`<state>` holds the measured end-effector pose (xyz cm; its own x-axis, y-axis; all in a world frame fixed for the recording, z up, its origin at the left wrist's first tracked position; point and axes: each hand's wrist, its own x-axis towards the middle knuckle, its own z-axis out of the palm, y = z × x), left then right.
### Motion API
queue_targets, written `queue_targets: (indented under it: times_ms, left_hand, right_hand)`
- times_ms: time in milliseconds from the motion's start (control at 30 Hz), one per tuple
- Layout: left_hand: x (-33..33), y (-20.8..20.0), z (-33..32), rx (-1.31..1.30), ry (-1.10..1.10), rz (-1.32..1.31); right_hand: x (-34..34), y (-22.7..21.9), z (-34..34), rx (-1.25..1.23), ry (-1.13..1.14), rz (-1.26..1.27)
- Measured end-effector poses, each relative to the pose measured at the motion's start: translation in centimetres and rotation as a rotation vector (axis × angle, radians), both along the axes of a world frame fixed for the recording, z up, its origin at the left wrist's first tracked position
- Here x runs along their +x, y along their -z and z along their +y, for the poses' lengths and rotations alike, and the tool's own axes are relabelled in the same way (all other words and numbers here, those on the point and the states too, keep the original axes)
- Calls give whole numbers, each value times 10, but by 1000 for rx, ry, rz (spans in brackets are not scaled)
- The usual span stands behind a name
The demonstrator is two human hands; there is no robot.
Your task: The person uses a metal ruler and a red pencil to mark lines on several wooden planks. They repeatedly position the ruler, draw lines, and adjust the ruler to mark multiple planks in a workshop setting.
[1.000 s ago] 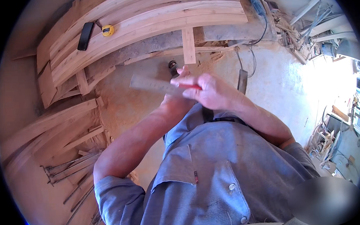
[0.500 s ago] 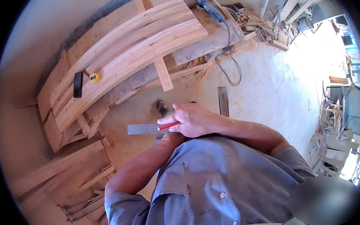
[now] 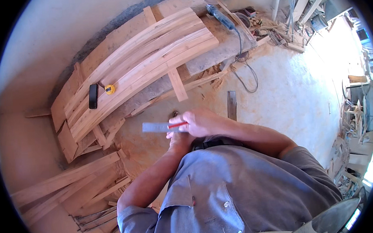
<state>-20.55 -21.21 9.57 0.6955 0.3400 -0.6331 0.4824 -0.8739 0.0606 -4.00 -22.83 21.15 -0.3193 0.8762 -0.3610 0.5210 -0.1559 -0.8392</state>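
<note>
My right hand (image 3: pixel 201 121) is closed around a red pencil (image 3: pixel 177 125), whose end points left. Below and partly behind it, my left hand (image 3: pixel 181 141) is closed at the right end of a flat metal ruler (image 3: pixel 154 127). The ruler's free end sticks out to the left, in front of my body, and its other end is hidden by the hands. Both hands meet close together; how they touch is partly hidden.
Long curved boards (image 3: pixel 146 64) lie on a low bench beyond my hands. A black case (image 3: pixel 93 96), yellow tape measure (image 3: pixel 110 89) and corded angle grinder (image 3: pixel 220 17) rest there. Timber (image 3: pixel 72 179) is stacked at left; a dark flat bar (image 3: pixel 232 105) lies on the floor.
The hands and ruler have shifted slightly right and up in view. The left hand's fingers now show below the ruler. The bench also sits further right and lower in the picture.
</note>
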Motion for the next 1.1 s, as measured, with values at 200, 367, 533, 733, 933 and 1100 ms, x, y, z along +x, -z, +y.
queue_targets:
  times_ms: [200,367,533,733,933,1100]
  left_hand:
    - [-17,-7,-9,-70,-7,-146]
    - [-17,-10,-15,-118,-35,-191]
    - [-11,-10,-18,-167,-82,-248]
    - [2,-7,-17,-206,-127,-296]
    - [16,-11,-14,-243,-170,-347]
    - [24,-19,-5,-333,-249,-415]
  right_hand:
    - [-19,1,-7,98,-150,141]
    - [-11,16,11,-5,-123,81]
    - [-15,3,0,66,-226,214]
    - [-1,-11,9,1,-203,-7]
    - [14,8,11,42,-189,-57]
    - [14,-7,-11,105,-173,22]
